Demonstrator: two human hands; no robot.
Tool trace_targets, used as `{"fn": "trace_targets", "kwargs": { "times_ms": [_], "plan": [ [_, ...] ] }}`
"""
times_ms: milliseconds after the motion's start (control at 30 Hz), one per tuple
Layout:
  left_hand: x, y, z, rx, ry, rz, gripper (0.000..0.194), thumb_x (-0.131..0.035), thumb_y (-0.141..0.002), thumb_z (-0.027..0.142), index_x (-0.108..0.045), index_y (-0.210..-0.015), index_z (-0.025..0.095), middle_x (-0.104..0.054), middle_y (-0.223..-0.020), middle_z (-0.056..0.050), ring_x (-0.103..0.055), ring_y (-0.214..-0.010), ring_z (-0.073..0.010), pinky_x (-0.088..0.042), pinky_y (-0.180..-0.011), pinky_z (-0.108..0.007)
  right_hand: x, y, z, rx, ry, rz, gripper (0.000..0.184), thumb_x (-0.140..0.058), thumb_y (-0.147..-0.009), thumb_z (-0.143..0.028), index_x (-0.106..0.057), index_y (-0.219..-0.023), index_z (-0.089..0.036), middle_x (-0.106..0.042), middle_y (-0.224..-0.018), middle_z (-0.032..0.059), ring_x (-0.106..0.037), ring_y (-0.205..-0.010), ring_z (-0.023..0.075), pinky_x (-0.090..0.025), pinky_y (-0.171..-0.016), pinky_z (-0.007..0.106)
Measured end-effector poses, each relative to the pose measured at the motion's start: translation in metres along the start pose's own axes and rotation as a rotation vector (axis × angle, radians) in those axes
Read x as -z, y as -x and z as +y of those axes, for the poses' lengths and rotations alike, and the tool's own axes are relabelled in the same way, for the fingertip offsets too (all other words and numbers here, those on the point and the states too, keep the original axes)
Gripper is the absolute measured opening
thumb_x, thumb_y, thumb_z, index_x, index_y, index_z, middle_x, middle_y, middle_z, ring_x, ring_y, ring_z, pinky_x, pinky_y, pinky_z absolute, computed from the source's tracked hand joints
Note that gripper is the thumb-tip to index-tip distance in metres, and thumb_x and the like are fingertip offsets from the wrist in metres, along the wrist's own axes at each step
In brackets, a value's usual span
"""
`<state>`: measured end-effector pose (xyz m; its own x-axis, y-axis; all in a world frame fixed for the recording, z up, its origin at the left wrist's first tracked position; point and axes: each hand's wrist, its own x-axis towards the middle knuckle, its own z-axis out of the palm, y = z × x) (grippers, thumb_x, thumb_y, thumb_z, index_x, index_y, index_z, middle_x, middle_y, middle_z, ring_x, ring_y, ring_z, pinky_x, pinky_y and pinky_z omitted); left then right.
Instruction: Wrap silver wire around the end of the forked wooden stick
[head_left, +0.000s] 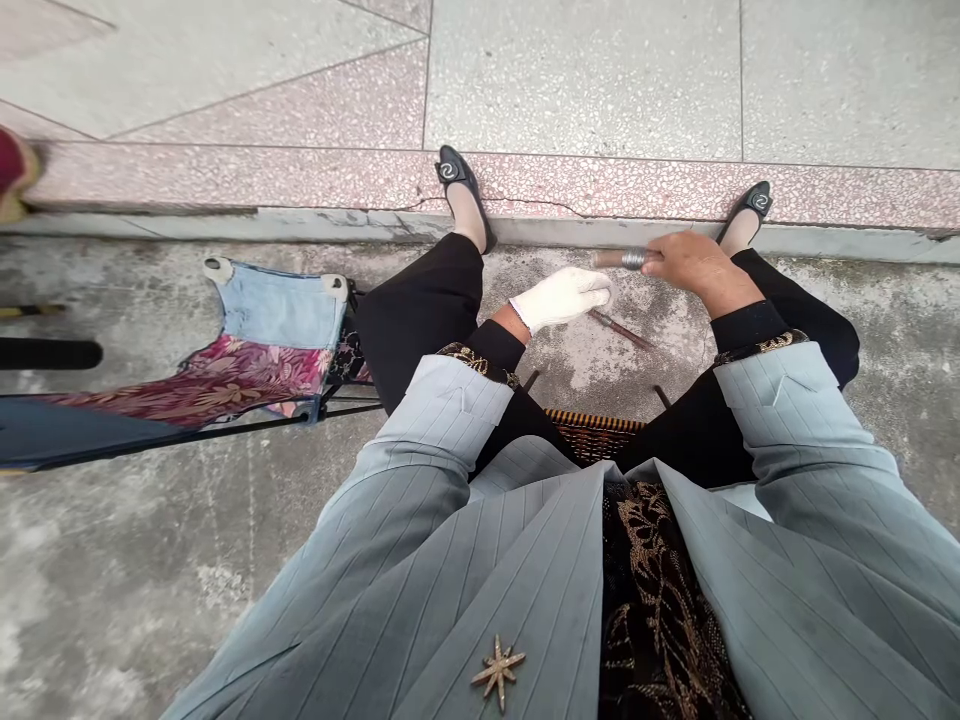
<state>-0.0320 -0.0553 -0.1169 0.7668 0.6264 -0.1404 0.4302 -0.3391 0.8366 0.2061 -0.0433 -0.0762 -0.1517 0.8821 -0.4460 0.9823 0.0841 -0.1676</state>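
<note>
Down under the gloved left hand (pixel 564 297), concrete (pixel 247 530) borders pink terrazzo (pixel 300 175).

A worn grey concrete floor (pixel 247 560), mottled with dark stains and pale patches, runs across the middle and lower left. Beyond it rises a low step (pixel 285 178) with a pink, speckled top and a thin crack. Past that lie speckled slabs (pixel 585 80), grey and pink, divided by straight lines. Two black shoes rest on the step, set well apart: the left shoe (pixel 466 188) and the right shoe (pixel 752 205). On the concrete at left stands a low cloth chair (pixel 281 305), pale blue and red floral, on a dark frame.
</note>
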Motion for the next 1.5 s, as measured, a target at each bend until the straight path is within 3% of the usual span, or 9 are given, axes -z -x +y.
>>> {"fn": "trace_targets", "kwargs": {
  "times_ms": [133,267,333,500,700,867,1100,1367,1500],
  "plan": [
    [0.005,0.001,-0.004,0.013,-0.126,0.035,0.027,-0.052,-0.091,0.031,-0.073,-0.088,0.016,-0.068,-0.079,-0.002,-0.059,-0.073,-0.0154,-0.042,-0.073,-0.027,-0.003,0.001,0.003,0.174,-0.010,-0.444,0.015,-0.074,-0.085,-0.035,-0.081,-0.090,-0.023,-0.071,-0.077,0.0055,-0.059,-0.069,0.0199,-0.040,-0.066,0.033],
    [0.009,0.001,-0.005,0.031,-0.035,0.090,0.022,-0.055,-0.090,0.028,-0.072,-0.090,0.014,-0.070,-0.083,-0.003,-0.060,-0.077,-0.0153,-0.045,-0.078,-0.027,0.003,0.010,0.005,0.409,-0.387,-0.736,0.039,-0.077,-0.080,-0.053,-0.081,-0.107,-0.024,-0.063,-0.065,-0.0021,-0.052,-0.059,0.0132,-0.041,-0.062,0.028],
    [0.009,0.000,-0.006,0.069,0.097,0.127,0.020,-0.057,-0.091,0.029,-0.069,-0.087,0.014,-0.068,-0.078,-0.003,-0.057,-0.070,-0.0136,-0.045,-0.073,-0.026,0.012,0.018,0.004,0.447,-0.619,-0.593,0.052,-0.077,-0.077,-0.061,-0.079,-0.114,-0.024,-0.065,-0.071,-0.0021,-0.053,-0.061,0.0124,-0.042,-0.061,0.027],
    [0.006,-0.002,-0.004,0.050,0.438,0.175,0.022,-0.054,-0.096,0.031,-0.063,-0.085,0.015,-0.056,-0.065,0.001,-0.044,-0.053,-0.0086,-0.038,-0.056,-0.022,0.023,0.025,0.003,0.284,-0.935,0.030,0.055,-0.068,-0.083,-0.073,-0.074,-0.102,-0.022,-0.066,-0.080,0.0045,-0.056,-0.070,0.0169,-0.047,-0.063,0.031],
    [0.006,0.003,0.007,0.034,0.290,-0.007,0.026,-0.054,-0.096,0.033,-0.069,-0.088,0.014,-0.054,-0.061,0.002,-0.045,-0.052,-0.0088,-0.035,-0.054,-0.022,-0.005,-0.004,0.004,0.102,-0.718,0.212,0.045,-0.058,-0.095,-0.059,-0.073,-0.103,-0.018,-0.065,-0.078,0.0067,-0.061,-0.073,0.0214,-0.046,-0.065,0.034],
    [0.007,0.003,0.007,0.051,-0.027,-0.027,0.032,-0.048,-0.096,0.032,-0.073,-0.088,0.014,-0.064,-0.072,-0.001,-0.054,-0.063,-0.0121,-0.041,-0.064,-0.025,-0.012,-0.008,-0.006,0.035,-0.181,0.152,0.033,-0.062,-0.094,-0.043,-0.076,-0.110,-0.017,-0.074,-0.100,0.0123,-0.065,-0.095,0.0301,-0.045,-0.078,0.037],
    [0.002,-0.002,-0.002,0.097,-0.501,-0.025,0.031,-0.049,-0.096,0.032,-0.076,-0.099,0.018,-0.073,-0.090,-0.006,-0.065,-0.082,-0.0204,-0.040,-0.071,-0.030,-0.002,0.005,-0.021,0.108,0.159,-0.262,0.023,-0.067,-0.092,-0.033,-0.079,-0.105,-0.018,-0.074,-0.100,0.0140,-0.067,-0.091,0.0290,-0.041,-0.072,0.035],
    [0.013,0.002,-0.006,0.041,-0.227,0.068,0.028,-0.051,-0.095,0.029,-0.074,-0.100,0.015,-0.072,-0.087,-0.003,-0.064,-0.082,-0.0170,-0.045,-0.078,-0.028,-0.001,0.003,-0.001,0.458,-0.322,-0.713,0.035,-0.071,-0.087,-0.045,-0.080,-0.111,-0.021,-0.061,-0.064,-0.0017,-0.051,-0.061,0.0141,-0.038,-0.062,0.029],
    [0.008,-0.001,-0.009,0.044,0.121,0.105,0.024,-0.051,-0.096,0.029,-0.070,-0.095,0.014,-0.067,-0.074,-0.003,-0.059,-0.066,-0.0140,-0.048,-0.068,-0.028,0.013,0.015,0.006,0.456,-0.757,-0.494,0.050,-0.079,-0.076,-0.057,-0.078,-0.112,-0.023,-0.064,-0.073,-0.0014,-0.052,-0.062,0.0127,-0.042,-0.062,0.028]
  ]
}}
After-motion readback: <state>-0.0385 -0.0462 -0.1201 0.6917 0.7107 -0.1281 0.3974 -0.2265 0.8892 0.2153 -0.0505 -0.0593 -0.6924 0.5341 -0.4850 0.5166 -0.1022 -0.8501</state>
